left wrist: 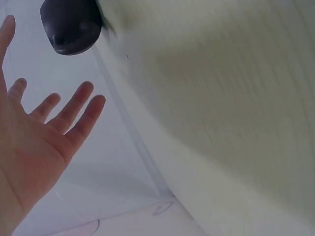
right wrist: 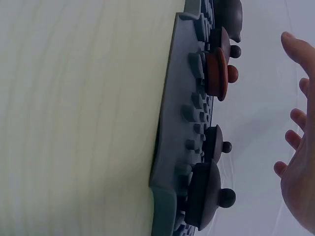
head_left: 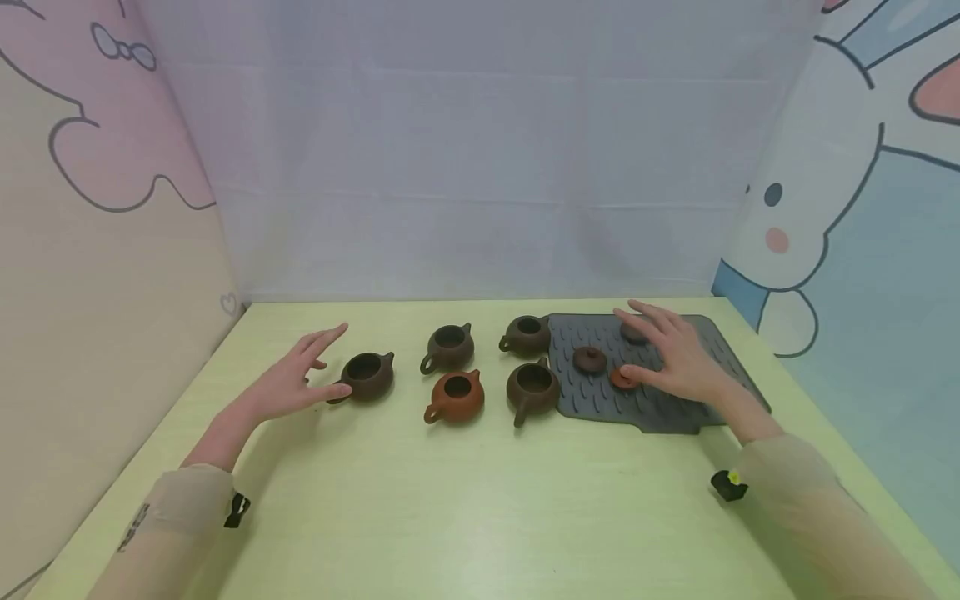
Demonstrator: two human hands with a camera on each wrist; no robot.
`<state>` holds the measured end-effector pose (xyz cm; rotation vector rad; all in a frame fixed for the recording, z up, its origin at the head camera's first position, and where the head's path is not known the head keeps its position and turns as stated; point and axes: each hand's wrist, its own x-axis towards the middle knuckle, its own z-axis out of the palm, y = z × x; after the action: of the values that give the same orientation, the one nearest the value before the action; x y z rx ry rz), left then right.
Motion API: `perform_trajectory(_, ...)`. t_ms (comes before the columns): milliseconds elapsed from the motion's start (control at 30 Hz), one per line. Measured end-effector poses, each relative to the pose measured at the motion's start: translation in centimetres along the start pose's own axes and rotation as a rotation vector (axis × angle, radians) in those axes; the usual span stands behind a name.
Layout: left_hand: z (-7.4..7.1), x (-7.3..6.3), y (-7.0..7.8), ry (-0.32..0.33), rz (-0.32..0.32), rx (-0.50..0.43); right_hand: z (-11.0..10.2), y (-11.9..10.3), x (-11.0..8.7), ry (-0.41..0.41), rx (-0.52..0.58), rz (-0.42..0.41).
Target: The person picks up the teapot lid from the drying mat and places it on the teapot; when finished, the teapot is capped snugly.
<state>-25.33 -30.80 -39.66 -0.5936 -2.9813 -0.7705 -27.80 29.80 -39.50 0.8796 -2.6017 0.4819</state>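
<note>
My left hand (head_left: 296, 379), fingers spread, hovers beside the leftmost dark brown teapot (head_left: 367, 379); its thumb overlaps the teapot's handle in the head view. In the left wrist view the palm is bare and a dark teapot (left wrist: 71, 24) stands beyond the fingers. My right hand (head_left: 678, 358) is held with extended fingers above a grey ridged mat (head_left: 600, 407), holding nothing. Under it lie an orange-red lid (right wrist: 215, 73) and a dark lid (right wrist: 204, 194), each knob up. Another dark lid (head_left: 589, 360) sits left of the hand, and one more (head_left: 633, 333) shows partly behind its fingers.
Lidless teapots stand mid-table: a dark one (head_left: 450, 347) behind a reddish-brown one (head_left: 457, 400), and two dark ones, the rear (head_left: 527, 337) and the front (head_left: 533, 392), by the mat's left edge. White cloth (head_left: 480, 183) hangs behind the pale table (head_left: 465, 517).
</note>
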Motion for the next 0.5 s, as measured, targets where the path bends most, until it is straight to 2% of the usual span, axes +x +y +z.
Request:
perform_trajectory(333, 0.4, -0.1, -1.3, -0.085, -0.045, -0.241, 1.7, -0.2, 1.3, -0.001, 0.155, 0.058)
perform_trajectory(500, 0.4, -0.2, -2.0, -0.161, -0.066, -0.417, 2.6, -0.3, 1.9, -0.033, 0.220, 0.092)
